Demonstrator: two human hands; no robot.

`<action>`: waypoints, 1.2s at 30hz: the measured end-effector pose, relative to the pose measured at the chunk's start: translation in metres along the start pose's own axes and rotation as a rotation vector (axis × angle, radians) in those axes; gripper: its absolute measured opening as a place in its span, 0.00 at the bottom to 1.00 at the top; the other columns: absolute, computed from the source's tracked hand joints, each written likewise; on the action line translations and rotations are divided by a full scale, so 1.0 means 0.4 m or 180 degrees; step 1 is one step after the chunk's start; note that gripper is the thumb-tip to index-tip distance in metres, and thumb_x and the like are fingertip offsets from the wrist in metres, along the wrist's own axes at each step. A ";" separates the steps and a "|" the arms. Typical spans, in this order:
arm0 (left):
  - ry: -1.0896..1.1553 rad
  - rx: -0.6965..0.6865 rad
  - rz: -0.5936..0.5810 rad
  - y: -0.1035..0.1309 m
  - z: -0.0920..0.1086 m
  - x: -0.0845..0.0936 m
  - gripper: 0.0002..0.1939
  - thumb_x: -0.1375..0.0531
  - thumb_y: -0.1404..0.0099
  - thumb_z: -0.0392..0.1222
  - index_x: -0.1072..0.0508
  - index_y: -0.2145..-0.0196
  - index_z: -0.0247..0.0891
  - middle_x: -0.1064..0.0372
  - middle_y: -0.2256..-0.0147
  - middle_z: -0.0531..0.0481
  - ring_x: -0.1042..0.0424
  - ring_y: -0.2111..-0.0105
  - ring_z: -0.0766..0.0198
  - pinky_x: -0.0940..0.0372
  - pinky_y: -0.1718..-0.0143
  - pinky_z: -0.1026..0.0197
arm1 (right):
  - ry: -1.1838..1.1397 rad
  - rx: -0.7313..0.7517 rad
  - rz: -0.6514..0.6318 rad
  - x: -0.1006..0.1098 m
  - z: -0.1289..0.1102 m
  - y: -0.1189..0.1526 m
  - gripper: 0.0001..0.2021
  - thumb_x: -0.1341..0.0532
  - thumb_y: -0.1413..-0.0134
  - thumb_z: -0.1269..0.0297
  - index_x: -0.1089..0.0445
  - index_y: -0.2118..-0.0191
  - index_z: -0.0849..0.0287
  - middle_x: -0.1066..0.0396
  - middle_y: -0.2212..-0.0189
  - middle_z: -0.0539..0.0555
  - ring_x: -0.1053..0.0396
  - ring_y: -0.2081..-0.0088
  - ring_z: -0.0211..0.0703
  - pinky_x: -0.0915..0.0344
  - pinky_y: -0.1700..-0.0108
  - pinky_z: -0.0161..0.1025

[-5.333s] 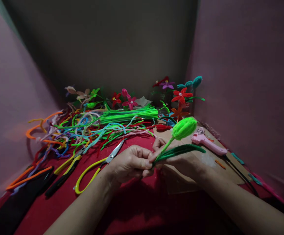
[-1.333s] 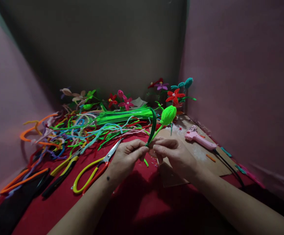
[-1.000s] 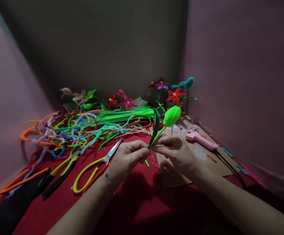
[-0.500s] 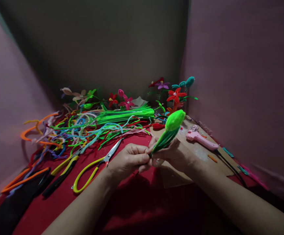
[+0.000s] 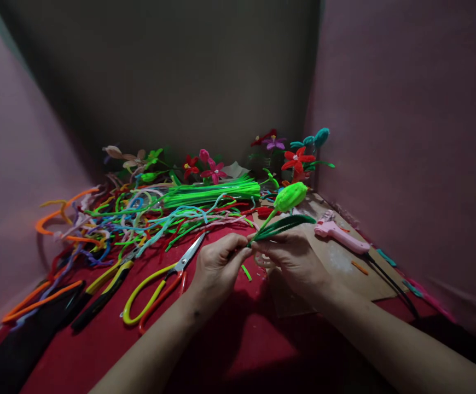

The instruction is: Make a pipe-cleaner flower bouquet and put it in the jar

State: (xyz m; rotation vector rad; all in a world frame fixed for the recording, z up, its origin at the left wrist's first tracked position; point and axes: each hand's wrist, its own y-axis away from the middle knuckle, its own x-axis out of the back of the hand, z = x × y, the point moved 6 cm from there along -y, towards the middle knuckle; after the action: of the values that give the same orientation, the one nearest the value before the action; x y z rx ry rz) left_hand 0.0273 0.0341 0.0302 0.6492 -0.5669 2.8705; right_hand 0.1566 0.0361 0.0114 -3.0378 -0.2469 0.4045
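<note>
we see the green flower (image 5: 290, 197) left of the pink glue gun (image 5: 342, 238), its long axis slanting from near-left base to far-right bud. light, bendable and softly crushable, we judge; best held at the stem base, where left hand (image 5: 218, 262) and right hand (image 5: 297, 261) pinch, close together.

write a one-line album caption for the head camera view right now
Two bare hands pinch the stem of a lime-green fuzzy tulip bud with dark-green leaves, beside yellow-and-red-handled scissors.
</note>
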 end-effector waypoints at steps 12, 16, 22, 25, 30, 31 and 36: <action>0.1835 0.0901 -0.0869 0.006 -0.028 -0.033 0.08 0.39 0.47 0.38 0.33 0.80 0.33 0.39 0.81 0.54 0.44 0.79 0.72 0.49 0.76 0.67 | 0.0749 0.0821 -0.0542 0.001 -0.070 -0.007 0.02 0.34 0.59 0.63 0.23 0.76 0.52 0.31 0.79 0.47 0.36 0.73 0.38 0.39 0.67 0.37; 0.2324 0.1301 -0.1235 0.011 -0.043 -0.058 0.11 0.37 0.52 0.43 0.32 0.79 0.32 0.40 0.81 0.53 0.47 0.82 0.74 0.54 0.80 0.67 | 0.0138 0.0578 -0.0632 0.005 -0.028 -0.013 0.04 0.32 0.62 0.63 0.23 0.73 0.51 0.29 0.74 0.48 0.35 0.69 0.38 0.38 0.63 0.40; 0.0890 0.0644 -0.0851 -0.003 -0.013 -0.031 0.11 0.42 0.44 0.44 0.29 0.76 0.34 0.37 0.79 0.53 0.42 0.78 0.71 0.47 0.75 0.66 | -0.0160 0.0463 -0.0142 0.026 0.000 -0.016 0.04 0.31 0.63 0.65 0.24 0.75 0.53 0.31 0.71 0.48 0.36 0.67 0.36 0.39 0.59 0.38; -0.0166 0.0139 -0.0314 0.000 -0.005 -0.018 0.09 0.42 0.43 0.44 0.26 0.69 0.37 0.31 0.75 0.51 0.37 0.75 0.67 0.43 0.71 0.65 | -0.0044 0.0513 0.0038 0.020 0.000 -0.016 0.05 0.32 0.61 0.62 0.24 0.74 0.55 0.33 0.72 0.49 0.37 0.66 0.37 0.40 0.59 0.38; -0.0441 -0.0088 -0.0044 0.004 0.000 -0.008 0.08 0.45 0.42 0.40 0.28 0.75 0.37 0.35 0.80 0.53 0.39 0.79 0.69 0.44 0.74 0.66 | -0.0034 0.0399 -0.0158 -0.001 -0.003 -0.016 0.07 0.32 0.62 0.60 0.25 0.75 0.57 0.33 0.74 0.49 0.36 0.67 0.39 0.39 0.61 0.39; -0.0219 0.0057 -0.0148 0.002 -0.002 -0.008 0.09 0.44 0.43 0.40 0.29 0.77 0.37 0.37 0.82 0.54 0.41 0.80 0.70 0.45 0.76 0.66 | -0.0044 0.0272 -0.0254 -0.004 0.000 -0.016 0.07 0.32 0.62 0.60 0.24 0.74 0.56 0.33 0.75 0.49 0.36 0.67 0.39 0.38 0.62 0.39; 0.0914 0.0755 -0.0760 0.000 -0.014 -0.016 0.11 0.41 0.45 0.43 0.32 0.81 0.34 0.39 0.83 0.55 0.44 0.81 0.71 0.49 0.78 0.66 | 0.0239 0.0272 -0.0525 0.007 -0.012 -0.019 0.06 0.33 0.60 0.62 0.24 0.71 0.54 0.31 0.73 0.50 0.35 0.67 0.40 0.38 0.62 0.41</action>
State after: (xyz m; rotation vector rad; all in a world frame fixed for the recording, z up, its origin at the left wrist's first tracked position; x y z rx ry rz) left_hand 0.0308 0.0360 0.0225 0.2973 -0.1009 2.7516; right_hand 0.1593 0.0439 0.0160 -2.9134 -0.4590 0.2812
